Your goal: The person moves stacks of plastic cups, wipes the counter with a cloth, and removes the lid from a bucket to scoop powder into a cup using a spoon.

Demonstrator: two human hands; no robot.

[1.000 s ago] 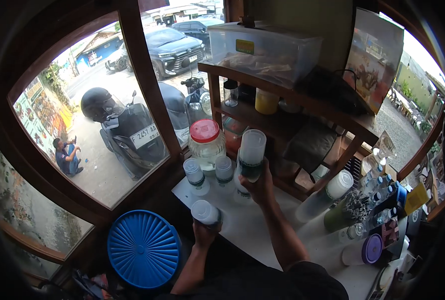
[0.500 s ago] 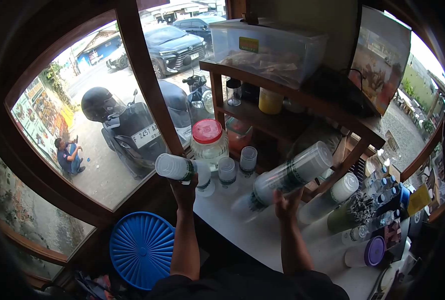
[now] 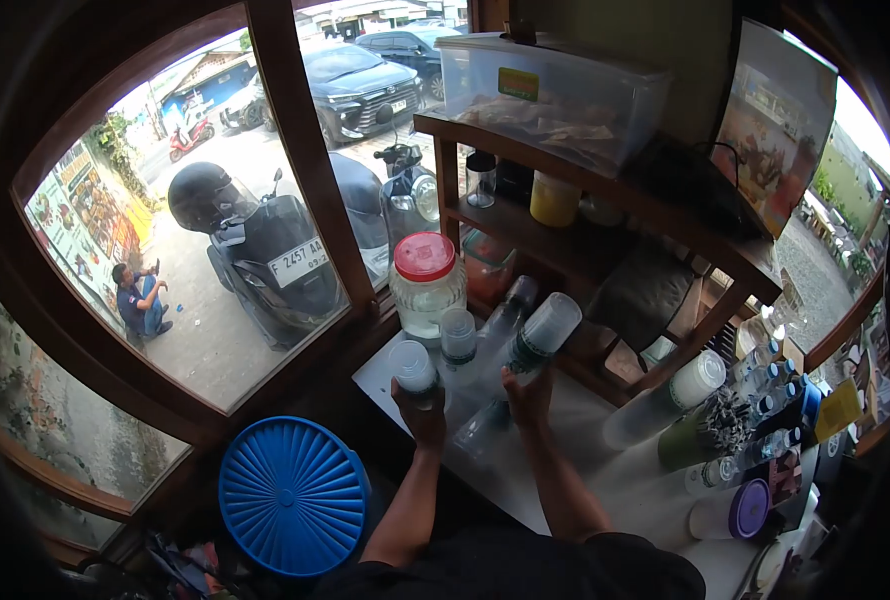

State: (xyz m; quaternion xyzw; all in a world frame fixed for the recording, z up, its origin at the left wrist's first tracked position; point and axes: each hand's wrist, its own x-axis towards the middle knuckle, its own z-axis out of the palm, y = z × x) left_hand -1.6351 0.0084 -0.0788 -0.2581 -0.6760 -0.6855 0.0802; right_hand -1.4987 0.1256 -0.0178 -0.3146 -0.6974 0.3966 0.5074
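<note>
My left hand [image 3: 423, 412] is wrapped round a short stack of clear plastic cups [image 3: 411, 365], held mouth-down low over the white tabletop [image 3: 565, 435]. My right hand [image 3: 528, 402] grips a taller stack of clear cups [image 3: 549, 325] with a green printed band, tilted with its top end away from me. The lower part of that stack is partly hidden behind the right hand. Between my hands, another cup stack [image 3: 458, 336] stands just beyond the left one. A further clear stack [image 3: 517, 294] leans behind the right-hand one.
A red-lidded jar [image 3: 427, 290] stands by the window frame. Behind is a wooden shelf [image 3: 605, 170] bearing a clear plastic box [image 3: 555, 100]. At right are a long cup stack [image 3: 665, 400], water bottles [image 3: 765, 380] and a purple-lidded tub [image 3: 748, 508]. A blue round lid [image 3: 290, 497] lies lower left.
My left hand has moved right and down, turning its cup stack more upright. My right hand has swung left with the tall stack, so the hands are closer together.
</note>
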